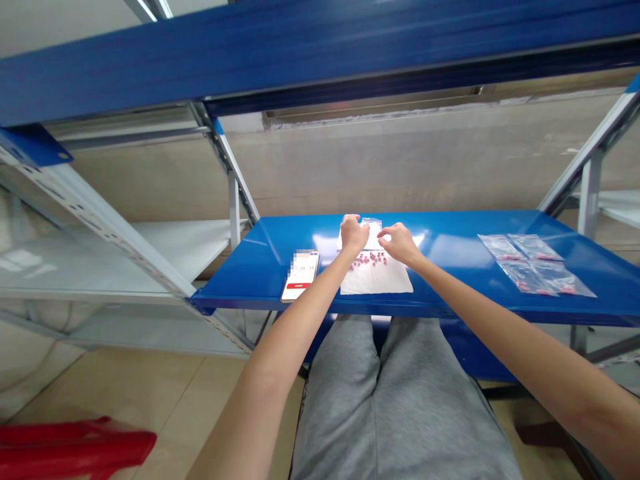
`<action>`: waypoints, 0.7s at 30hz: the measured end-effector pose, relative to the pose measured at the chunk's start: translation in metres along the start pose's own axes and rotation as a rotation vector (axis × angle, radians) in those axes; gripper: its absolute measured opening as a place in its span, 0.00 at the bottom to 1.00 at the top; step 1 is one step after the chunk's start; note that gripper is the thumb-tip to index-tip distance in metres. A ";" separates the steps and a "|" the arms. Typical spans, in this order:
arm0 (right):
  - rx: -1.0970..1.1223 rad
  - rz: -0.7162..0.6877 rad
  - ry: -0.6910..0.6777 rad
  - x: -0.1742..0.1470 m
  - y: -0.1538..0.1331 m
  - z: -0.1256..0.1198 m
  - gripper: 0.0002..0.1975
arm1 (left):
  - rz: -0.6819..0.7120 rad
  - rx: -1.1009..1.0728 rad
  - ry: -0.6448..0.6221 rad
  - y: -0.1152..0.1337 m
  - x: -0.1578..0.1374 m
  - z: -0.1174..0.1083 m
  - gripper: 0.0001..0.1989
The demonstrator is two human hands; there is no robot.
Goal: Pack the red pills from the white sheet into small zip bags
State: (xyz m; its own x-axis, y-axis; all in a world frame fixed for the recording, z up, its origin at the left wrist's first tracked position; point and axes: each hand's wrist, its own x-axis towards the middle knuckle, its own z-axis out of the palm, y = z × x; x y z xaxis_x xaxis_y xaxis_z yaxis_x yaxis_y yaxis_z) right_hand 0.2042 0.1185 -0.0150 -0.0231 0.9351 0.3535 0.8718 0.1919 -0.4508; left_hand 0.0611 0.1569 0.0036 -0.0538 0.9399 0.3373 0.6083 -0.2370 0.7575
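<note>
On the near side of the curled fingers of the left hand [355,235] and right hand [399,242], pink pieces [373,257] are spread on a cloth [376,283], presumably for easy picking; a bag [371,222] is seen between. Whether anything is gripped cannot be told.

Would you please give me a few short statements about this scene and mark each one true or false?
1. A phone lies on the blue table, left of the white sheet. True.
2. The right hand is holding the phone. False: the phone lies on the blue table, apart from both hands.
3. Small pink pieces lie on the white sheet. True.
4. The clear bags lie left of the phone. False: they lie far to its right.
5. Four clear bags are on the blue table's right side. True.
</note>
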 end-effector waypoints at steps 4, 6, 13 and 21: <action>0.052 0.069 0.063 -0.022 0.020 -0.035 0.13 | 0.001 -0.127 0.031 0.018 -0.020 -0.003 0.20; 0.068 0.152 0.120 -0.038 0.039 -0.056 0.14 | 0.015 -0.234 0.013 0.029 -0.033 0.000 0.23; 0.064 0.434 0.226 -0.100 0.128 -0.132 0.15 | 0.419 -0.277 -0.320 0.080 -0.088 0.059 0.20; -0.421 0.690 0.179 -0.153 0.204 -0.157 0.12 | 0.704 0.023 -0.586 0.137 -0.133 0.164 0.22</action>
State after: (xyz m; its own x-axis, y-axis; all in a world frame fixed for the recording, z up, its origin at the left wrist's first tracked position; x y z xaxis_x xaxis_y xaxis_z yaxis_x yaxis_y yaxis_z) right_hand 0.4623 -0.0319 -0.0320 0.6316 0.7335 0.2510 0.7726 -0.5687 -0.2823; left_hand 0.2813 0.0393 -0.0289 0.7418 0.5562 0.3746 0.3645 -0.8033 0.4710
